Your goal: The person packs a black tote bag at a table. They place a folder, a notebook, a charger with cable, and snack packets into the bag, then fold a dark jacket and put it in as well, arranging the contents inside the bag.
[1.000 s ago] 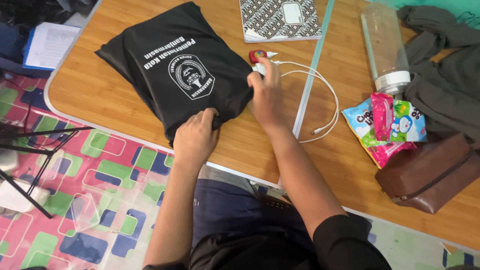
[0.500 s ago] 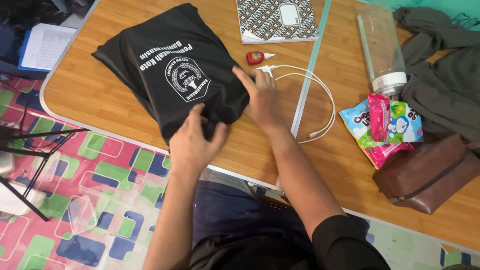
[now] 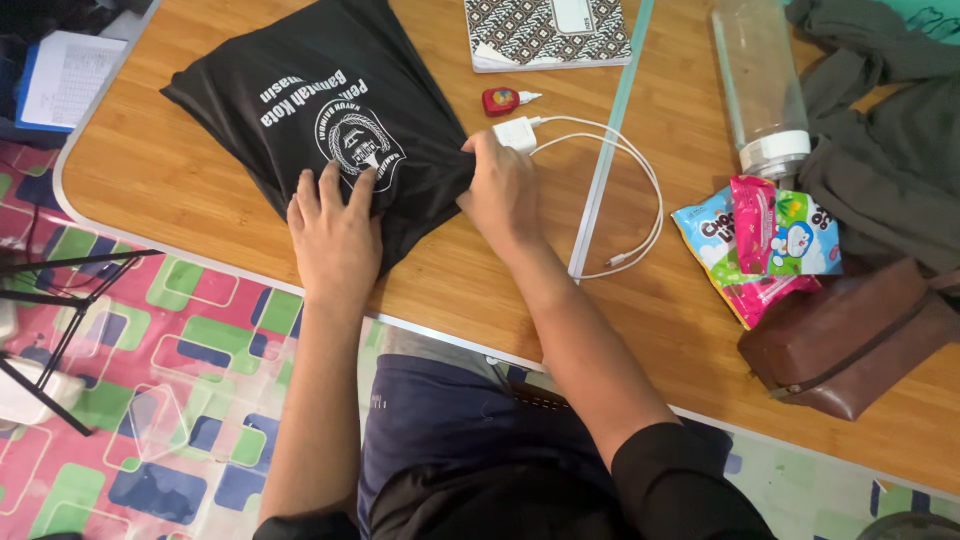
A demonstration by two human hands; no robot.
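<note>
Now the left hand (image 3: 335, 235) has moved up and lies flat, grip wide, on the black bag (image 3: 300, 105). Right hand (image 3: 500, 190) pinches the bag's edge on the tabletop (image 3: 180, 190).

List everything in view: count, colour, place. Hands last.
black bag: 1, black with white print, table's left part
table: 1, wooden, light rim
notebook: 1, brown-and-white patterned, top centre
small bottle: 1, red with white tip, below notebook
charger and cable: 1, white, looped right of bag
clear bottle: 1, clear with white cap, lying top right
snack packets: a few, pink, green and blue, right side
brown pouch: 1, brown, right edge
grey cloth: 1, dark grey, top right
floor mat: 1, pink, green and blue pattern, left of table
paper sheet: 1, white, top left
left hand: flat on bag
right hand: grip closed on bag's right edge
</note>
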